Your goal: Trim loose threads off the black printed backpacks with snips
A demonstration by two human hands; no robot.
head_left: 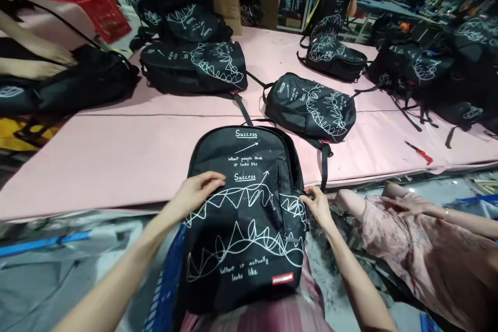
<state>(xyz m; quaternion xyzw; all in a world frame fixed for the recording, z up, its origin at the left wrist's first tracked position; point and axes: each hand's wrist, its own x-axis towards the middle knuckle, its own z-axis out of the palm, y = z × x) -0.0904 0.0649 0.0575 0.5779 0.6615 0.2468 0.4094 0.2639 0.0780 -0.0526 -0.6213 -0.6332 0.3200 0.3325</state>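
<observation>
At the pink worktop's near edge, your right hand is pinching a probably soft backpack by its grippable side, left hand bunching its fingertips.

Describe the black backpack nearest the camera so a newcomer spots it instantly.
Find the long pink table. At its near edge, between the camera wearer's left hand and right hand, is a black backpack with white scribbles. Unlike the black backpacks lying beyond, its writing reads level, with a red rectangular label lower right.

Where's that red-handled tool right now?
In the head view, the red-handled tool lies toward the right on the pink tabletop, near its front edge, beyond and right of the person's right hand.
</observation>
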